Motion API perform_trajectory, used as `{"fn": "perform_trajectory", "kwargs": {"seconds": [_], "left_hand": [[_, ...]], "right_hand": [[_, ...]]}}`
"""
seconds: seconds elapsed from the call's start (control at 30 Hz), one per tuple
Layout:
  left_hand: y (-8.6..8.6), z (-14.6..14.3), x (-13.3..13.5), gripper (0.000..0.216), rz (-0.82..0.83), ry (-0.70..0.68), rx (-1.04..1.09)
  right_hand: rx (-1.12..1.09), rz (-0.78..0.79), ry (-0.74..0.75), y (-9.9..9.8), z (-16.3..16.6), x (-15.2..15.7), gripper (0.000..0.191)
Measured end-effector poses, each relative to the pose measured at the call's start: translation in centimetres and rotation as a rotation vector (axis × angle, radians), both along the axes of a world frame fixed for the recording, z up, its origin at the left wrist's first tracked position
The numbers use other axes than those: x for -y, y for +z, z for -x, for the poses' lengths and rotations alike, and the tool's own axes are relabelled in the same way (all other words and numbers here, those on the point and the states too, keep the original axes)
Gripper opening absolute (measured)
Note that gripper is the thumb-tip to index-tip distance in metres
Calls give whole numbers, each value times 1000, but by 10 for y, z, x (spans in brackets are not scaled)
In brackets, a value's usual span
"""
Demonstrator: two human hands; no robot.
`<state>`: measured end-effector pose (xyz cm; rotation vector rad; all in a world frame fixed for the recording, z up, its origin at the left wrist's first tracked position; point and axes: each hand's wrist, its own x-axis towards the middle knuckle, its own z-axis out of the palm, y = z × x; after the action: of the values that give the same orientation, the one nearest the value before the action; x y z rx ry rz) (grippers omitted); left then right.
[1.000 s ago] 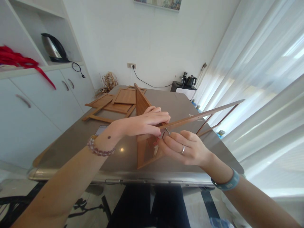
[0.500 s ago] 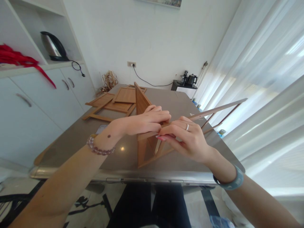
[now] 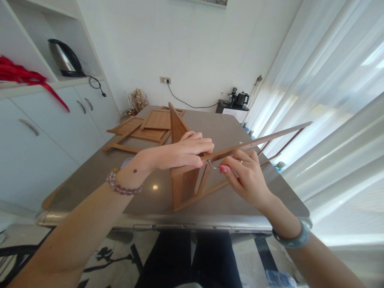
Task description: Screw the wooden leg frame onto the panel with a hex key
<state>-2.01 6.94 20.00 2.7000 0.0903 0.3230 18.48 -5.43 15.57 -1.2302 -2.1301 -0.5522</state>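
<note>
A partly built wooden frame (image 3: 186, 182) stands upright on the grey table (image 3: 150, 196). A long wooden rail (image 3: 264, 139) runs from it up to the right. My left hand (image 3: 183, 154) lies closed over the top of the frame where the rail meets an upright panel (image 3: 177, 124). My right hand (image 3: 247, 180) sits just right of that joint and pinches a small bent metal key (image 3: 211, 165), whose tip is under the rail.
Several flat wooden panels (image 3: 144, 128) lie at the table's far left. White cabinets with a kettle (image 3: 63, 59) stand on the left. A small stand with a coffee maker (image 3: 235, 100) is behind the table. Curtains (image 3: 330, 100) hang at the right.
My right hand moved off the top of the joint, down and to the right, and the metal key shows again in its fingertips. My left hand stayed on the frame.
</note>
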Motion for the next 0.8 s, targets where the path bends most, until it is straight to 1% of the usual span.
{"fn": "perform_trajectory", "kwargs": {"seconds": [0.07,0.13,0.2,0.27,0.37,0.43,0.6,0.67,0.8], "left_hand": [[-1,0,-1,16,-7,-8,-3],[-1,0,0,16,-12,-14,-4],[0,1,0,16,-9,-10,-5],[1,1,2,14,1,-1,-9],[3,2,4,13,12,1,-13],[3,2,4,14,11,-4,-12],[3,2,5,12,25,-1,-9],[3,2,5,14,27,2,-6],[3,1,4,16,16,-9,-9]], "right_hand": [[42,-24,4,-13,2,1,26],[7,-19,7,-23,10,3,28],[-78,1,30,-29,23,5,30],[-201,72,76,-33,37,5,30],[-429,223,107,-35,56,6,39],[-561,277,95,-35,65,9,43],[-805,437,130,-28,73,16,44],[-839,446,119,-26,71,16,44],[-849,358,63,-30,64,15,33]]}}
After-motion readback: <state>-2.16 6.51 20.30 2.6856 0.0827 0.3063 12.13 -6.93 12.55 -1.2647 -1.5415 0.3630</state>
